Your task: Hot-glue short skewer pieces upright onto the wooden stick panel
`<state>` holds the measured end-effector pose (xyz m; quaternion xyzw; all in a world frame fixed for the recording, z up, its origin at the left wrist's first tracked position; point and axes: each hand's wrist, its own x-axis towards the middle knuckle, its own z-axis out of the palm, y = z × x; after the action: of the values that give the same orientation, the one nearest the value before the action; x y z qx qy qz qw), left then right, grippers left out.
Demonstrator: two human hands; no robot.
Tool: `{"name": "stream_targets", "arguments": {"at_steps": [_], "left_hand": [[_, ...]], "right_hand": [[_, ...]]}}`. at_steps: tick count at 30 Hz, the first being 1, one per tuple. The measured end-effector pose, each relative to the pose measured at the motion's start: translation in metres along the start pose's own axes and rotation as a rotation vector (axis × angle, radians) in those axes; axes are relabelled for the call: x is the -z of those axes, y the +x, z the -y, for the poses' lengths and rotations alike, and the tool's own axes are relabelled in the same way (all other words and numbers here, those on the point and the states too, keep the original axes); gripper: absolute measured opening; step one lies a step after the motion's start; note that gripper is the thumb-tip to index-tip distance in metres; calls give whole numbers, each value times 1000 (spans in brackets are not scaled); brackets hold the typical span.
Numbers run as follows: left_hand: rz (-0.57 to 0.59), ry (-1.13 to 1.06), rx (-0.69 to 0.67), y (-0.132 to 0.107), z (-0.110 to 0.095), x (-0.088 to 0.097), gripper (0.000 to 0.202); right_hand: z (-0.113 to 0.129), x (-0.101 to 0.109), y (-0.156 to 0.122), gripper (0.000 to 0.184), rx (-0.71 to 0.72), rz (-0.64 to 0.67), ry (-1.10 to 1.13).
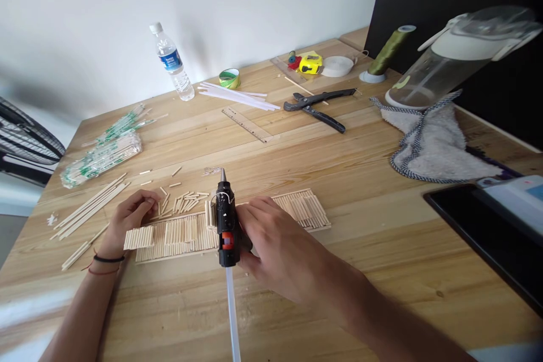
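My right hand (271, 232) is wrapped round the handle of a black hot glue gun (225, 215). The gun's nozzle points away from me, and a clear glue stick (232, 311) sticks out of its back end. Below it lies a long panel of short wooden sticks (159, 249) set side by side, partly hidden by the gun and my hand. Small stick blocks are raised on the panel. My left hand (133, 212) is at the panel's left end, fingers curled together beside loose cut sticks (186, 202); what they pinch, if anything, I cannot make out.
Long sticks (91, 206) and plastic-wrapped stick packs (104, 155) lie at left. Farther back are a water bottle (172, 62), tape roll (229, 78), ruler (246, 124), black cutter (318, 107) and yellow tape measure (311, 63). A cloth (441, 138), tumbler (449, 65) and dark tablet (479, 232) are at right.
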<state>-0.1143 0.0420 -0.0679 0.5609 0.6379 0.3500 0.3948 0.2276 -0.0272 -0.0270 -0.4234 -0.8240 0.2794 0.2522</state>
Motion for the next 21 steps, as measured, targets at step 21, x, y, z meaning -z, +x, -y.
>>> {"name": "stream_targets", "arguments": {"at_steps": [21], "left_hand": [[-18, -49, 39, -1, -5, -5, 30]], "right_hand": [[1, 2, 2, 12, -4, 39, -29]]}}
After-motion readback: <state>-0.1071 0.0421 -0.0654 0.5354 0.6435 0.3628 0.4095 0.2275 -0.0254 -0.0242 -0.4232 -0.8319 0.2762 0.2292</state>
